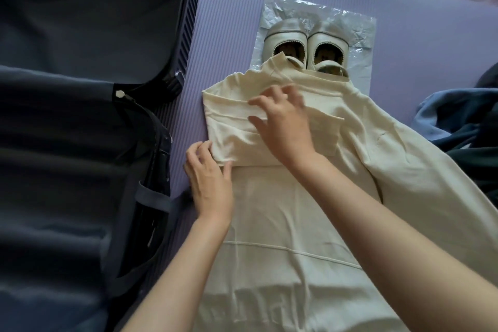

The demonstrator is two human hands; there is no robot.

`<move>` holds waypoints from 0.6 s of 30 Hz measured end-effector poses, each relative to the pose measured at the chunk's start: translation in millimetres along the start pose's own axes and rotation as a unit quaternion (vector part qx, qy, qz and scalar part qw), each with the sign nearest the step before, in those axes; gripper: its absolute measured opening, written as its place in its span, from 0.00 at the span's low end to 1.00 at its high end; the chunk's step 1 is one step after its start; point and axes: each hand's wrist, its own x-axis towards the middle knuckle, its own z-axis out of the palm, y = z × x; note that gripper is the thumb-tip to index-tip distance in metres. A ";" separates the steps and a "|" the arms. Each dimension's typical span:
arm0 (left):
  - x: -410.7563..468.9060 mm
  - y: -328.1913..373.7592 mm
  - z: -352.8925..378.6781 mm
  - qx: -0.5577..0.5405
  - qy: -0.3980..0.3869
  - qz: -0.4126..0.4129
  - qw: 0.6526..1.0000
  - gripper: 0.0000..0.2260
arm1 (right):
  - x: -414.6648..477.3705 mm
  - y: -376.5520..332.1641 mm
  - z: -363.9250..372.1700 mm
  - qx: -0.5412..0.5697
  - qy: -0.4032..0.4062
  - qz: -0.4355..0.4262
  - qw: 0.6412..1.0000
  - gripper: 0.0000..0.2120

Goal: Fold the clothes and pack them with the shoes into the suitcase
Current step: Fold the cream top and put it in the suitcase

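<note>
The step in hand is folding, not packing. A cream garment [283,224] lies spread on a purple mat [229,21], running from the middle of the frame down to the bottom edge. Its left side is already turned inward over the body near the top, and its right side trails out loose toward the right edge.

The left hand [210,178], left of centre, has its grip closed on the lower left corner of that turned-in flap, with thumb and fingers pinching the cloth. The right hand [285,127], at centre, lies on top of the flap with fingers spread. It seems to press the flap flat rather than hold anything, though the fingertips are blurred.

The shoes [304,46] stand side by side on a plastic bag [355,29] in the upper middle, and the garment's collar end overlaps their near ends. The suitcase [67,143] lies open along the whole left side, and nothing packed can be made out in its dark lining. More clothes [444,116], blue and dark, are heaped at the right edge.

Judged from this, the task is early. The next move probably calls for setting the flap square, then bringing the loose right side across to match. The long body would then need doubling up so the bundle fits the suitcase.
</note>
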 end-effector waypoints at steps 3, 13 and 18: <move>2.9 -2.8 2.0 -0.085 0.004 -0.087 0.993 0.20 | 32.9 -22.3 22.4 -0.084 -0.119 -0.038 0.989 0.22; 14.0 -11.6 -1.3 -0.076 0.075 -0.114 0.988 0.15 | 74.8 -40.9 60.9 -0.142 -0.077 -0.048 0.986 0.10; 10.6 -11.5 8.8 0.075 0.046 0.062 0.994 0.25 | 58.6 -27.3 51.1 -0.066 -0.058 -0.025 0.996 0.12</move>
